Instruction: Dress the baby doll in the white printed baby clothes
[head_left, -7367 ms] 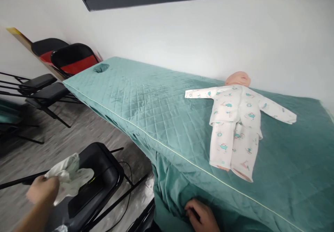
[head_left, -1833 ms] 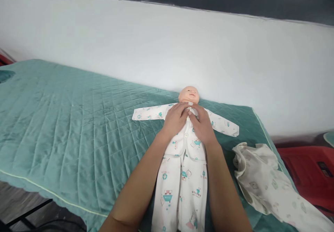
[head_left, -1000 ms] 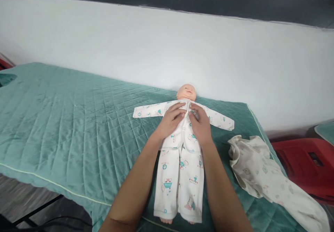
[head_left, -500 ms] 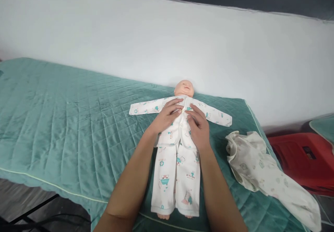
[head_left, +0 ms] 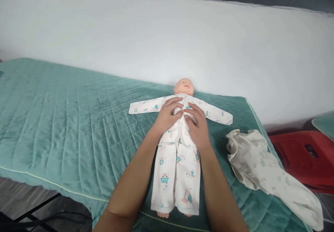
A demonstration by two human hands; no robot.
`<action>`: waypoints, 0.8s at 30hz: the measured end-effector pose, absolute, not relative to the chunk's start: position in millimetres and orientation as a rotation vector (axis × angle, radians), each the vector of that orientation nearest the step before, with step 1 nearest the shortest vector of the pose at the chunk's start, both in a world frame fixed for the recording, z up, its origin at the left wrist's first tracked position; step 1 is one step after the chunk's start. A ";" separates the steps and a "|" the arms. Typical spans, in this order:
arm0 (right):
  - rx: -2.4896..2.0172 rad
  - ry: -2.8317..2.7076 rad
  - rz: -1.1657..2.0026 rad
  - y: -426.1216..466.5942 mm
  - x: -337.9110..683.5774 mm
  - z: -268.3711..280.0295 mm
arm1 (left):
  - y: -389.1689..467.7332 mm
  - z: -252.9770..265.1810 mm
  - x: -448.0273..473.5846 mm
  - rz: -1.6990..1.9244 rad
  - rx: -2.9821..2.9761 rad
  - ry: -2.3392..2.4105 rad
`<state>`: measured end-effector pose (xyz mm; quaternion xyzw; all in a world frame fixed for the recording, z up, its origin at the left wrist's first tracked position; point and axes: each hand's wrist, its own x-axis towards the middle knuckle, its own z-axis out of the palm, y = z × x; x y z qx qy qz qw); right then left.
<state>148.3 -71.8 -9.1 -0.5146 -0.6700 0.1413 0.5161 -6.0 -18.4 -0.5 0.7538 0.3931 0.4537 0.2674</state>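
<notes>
On its back lies a baby doll (head_left: 184,86) with its arms spread, dressed in a white printed baby shirt (head_left: 171,134) and matching pants (head_left: 164,180). My left hand (head_left: 169,115) rests over the left half of the chest, its thumb and fingers closed at the shirt's front edge. From the other side, my right hand (head_left: 197,124) pinches the front opening with thumb and forefinger. The fingertips of both hands meet around a chest button, which they mostly cover. A lower button (head_left: 181,124) shows below them. The doll's toes (head_left: 163,215) stick out of the pant legs.
A green quilted cover (head_left: 73,131) spreads under the doll. To the right lies a crumpled white printed baby garment (head_left: 263,166), near the edge. Beyond that edge is a red plastic object (head_left: 300,155). The white wall (head_left: 146,40) stands close behind the doll's head.
My hands stay at the shirt's chest; the left thumb has shifted slightly and the right fingers have moved a little left, closer together. The view has tilted slightly.
</notes>
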 end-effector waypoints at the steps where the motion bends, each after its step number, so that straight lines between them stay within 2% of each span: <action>1: -1.221 -1.593 0.337 -71.4 148.1 -9.8 | -18.6 -1.1 -5.1 1.245 2.057 1.068; 7: -1.175 -1.535 0.366 -70.7 148.9 -12.7 | -20.6 -0.4 -3.6 1.274 2.172 1.039; 14: -1.169 -1.461 0.470 -71.7 148.9 -12.4 | -21.6 3.5 -7.9 1.276 1.888 0.959; 18: -1.143 -1.420 0.631 -73.2 156.0 -9.5 | -19.2 9.3 -24.7 1.013 1.955 0.815; 24: -1.117 -1.648 0.764 -72.8 173.0 -6.3 | -16.5 15.2 -50.3 0.658 2.105 0.648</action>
